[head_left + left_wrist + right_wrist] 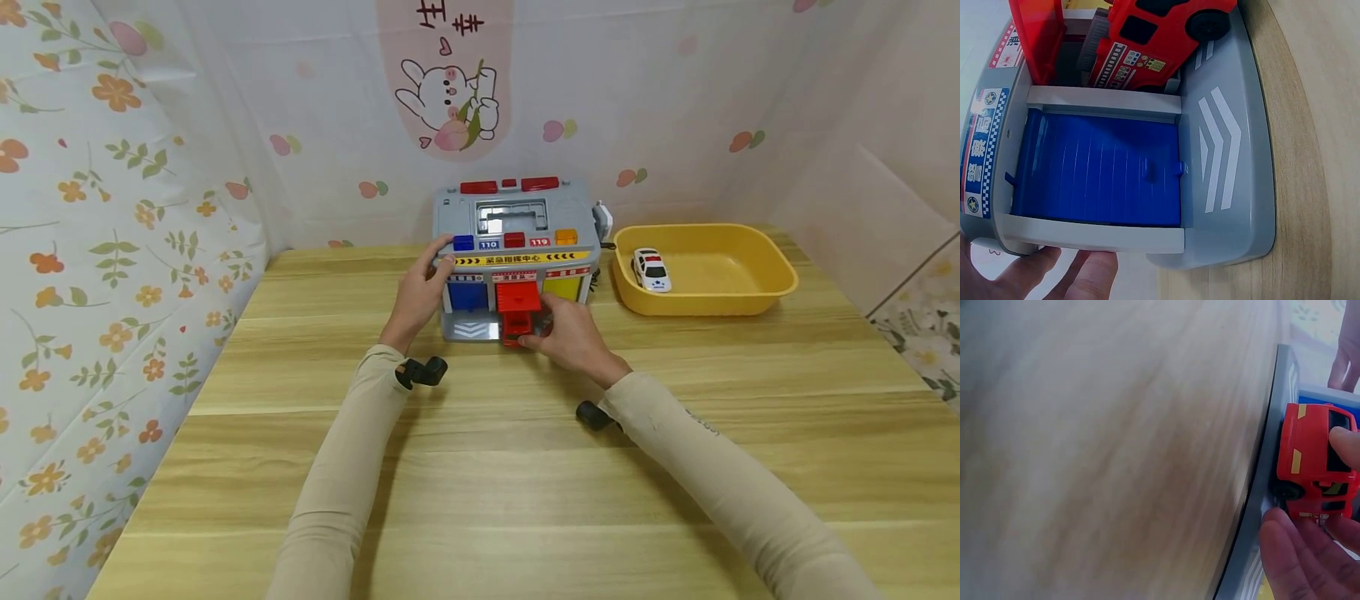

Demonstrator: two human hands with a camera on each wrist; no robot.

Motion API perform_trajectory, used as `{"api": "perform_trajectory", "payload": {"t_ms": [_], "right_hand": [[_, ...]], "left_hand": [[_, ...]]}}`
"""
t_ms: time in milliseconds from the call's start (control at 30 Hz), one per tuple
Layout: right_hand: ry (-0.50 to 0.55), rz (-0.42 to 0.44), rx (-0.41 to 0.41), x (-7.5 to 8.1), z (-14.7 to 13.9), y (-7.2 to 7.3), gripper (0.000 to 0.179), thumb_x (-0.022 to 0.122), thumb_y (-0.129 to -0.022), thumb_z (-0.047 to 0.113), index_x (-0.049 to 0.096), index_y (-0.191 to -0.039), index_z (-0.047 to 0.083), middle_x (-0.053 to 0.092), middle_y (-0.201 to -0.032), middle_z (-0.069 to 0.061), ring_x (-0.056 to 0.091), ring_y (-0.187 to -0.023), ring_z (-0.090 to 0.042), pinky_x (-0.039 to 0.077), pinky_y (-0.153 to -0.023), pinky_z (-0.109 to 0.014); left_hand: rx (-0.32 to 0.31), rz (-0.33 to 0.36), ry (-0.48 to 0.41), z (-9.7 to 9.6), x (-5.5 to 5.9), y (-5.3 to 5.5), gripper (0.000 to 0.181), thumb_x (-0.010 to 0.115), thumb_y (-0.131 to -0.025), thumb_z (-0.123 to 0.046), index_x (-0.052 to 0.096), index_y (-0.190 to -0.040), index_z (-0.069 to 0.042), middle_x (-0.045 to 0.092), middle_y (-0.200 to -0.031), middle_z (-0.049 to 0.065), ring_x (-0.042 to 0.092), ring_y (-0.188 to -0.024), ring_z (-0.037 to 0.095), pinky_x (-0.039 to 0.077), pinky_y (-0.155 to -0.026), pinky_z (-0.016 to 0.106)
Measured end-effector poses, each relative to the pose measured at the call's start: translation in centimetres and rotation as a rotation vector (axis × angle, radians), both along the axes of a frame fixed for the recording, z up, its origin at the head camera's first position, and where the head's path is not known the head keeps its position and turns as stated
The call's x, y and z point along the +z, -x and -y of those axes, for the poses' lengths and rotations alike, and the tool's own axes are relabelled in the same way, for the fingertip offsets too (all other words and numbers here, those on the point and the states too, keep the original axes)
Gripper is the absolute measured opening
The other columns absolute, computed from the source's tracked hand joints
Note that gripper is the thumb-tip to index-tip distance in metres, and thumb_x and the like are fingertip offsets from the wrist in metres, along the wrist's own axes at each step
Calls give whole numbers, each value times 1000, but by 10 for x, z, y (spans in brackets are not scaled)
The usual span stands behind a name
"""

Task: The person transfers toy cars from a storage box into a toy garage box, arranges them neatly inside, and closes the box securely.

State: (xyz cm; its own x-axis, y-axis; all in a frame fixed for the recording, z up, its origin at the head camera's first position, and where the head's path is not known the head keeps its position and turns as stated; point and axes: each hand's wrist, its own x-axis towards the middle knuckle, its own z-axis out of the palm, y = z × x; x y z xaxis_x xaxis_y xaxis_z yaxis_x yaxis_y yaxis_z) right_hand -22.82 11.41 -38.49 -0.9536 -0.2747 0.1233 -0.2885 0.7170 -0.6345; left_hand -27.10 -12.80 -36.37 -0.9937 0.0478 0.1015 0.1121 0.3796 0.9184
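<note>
A grey toy emergency station (pixel 459 218) stands against the back cloth. My left hand (pixel 417 298) holds it by its left side, near the upper front corner. In the middle bay the red door (pixel 519 296) is swung up, and a red toy fire truck (pixel 517 323) sits in the opening with its front out on the grey ramp. The fingers of my right hand (pixel 576 335) grip this truck (pixel 1310 447), the thumb on its windshield side. The blue door (pixel 1097 169) on the left is closed. A yellow door (pixel 562 289) on the right is partly behind my right hand.
To the right of the station is a yellow tray (pixel 720 304) with a white toy police car (pixel 651 271) in its left end. A small white and dark part (pixel 602 221) sticks out from the station's right side. Printed cloth (pixel 322 100) hangs behind and at both sides.
</note>
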Motion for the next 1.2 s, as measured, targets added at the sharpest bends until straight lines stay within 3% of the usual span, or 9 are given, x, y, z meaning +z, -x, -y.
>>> {"api": "perform_trajectory", "payload": {"t_ms": [167, 400, 633, 900, 1200], "right_hand": [[-14, -5, 3, 0, 0, 1, 53, 80, -83, 19, 59, -128, 0, 69, -118, -17, 62, -99, -31, 53, -89, -44], [-18, 0, -4, 0, -1, 4, 54, 79, -84, 20, 58, -130, 0, 68, -118, -17, 60, -101, -31, 51, -90, -44], [-29, -19, -17, 0, -1, 5, 48, 79, -85, 21, 62, -125, 0, 70, -113, -16, 59, -97, -29, 51, -87, -42], [-30, -71, -28, 0, 0, 8, 41, 78, -85, 20, 66, -119, 0, 72, -112, -16, 59, -97, -29, 49, -90, -43], [-34, -127, -64, 2, 1, 10, 46, 82, -82, 18, 67, -121, -1, 72, -117, -17, 61, -102, -30, 49, -96, -46]], "left_hand": [[8, 15, 2, 0, -1, 1, 44, 45, -104, -50, 44, -147, -43, 60, -132, 11, 58, -115, 26, 49, -102, 47], [11, 10, 1, 0, 0, 0, 44, 45, -104, -49, 45, -147, -42, 60, -124, 12, 57, -110, 27, 48, -98, 45], [6, 18, -5, -1, 0, 0, 45, 45, -104, -49, 44, -148, -42, 52, -147, 8, 56, -126, 27, 45, -111, 50], [8, 4, 2, -1, -1, 0, 44, 45, -104, -48, 45, -148, -41, 62, -124, 11, 58, -107, 26, 49, -93, 43], [10, 11, 4, -1, -1, 0, 45, 45, -103, -50, 44, -148, -43, 61, -129, 10, 58, -110, 24, 49, -96, 41]]}}
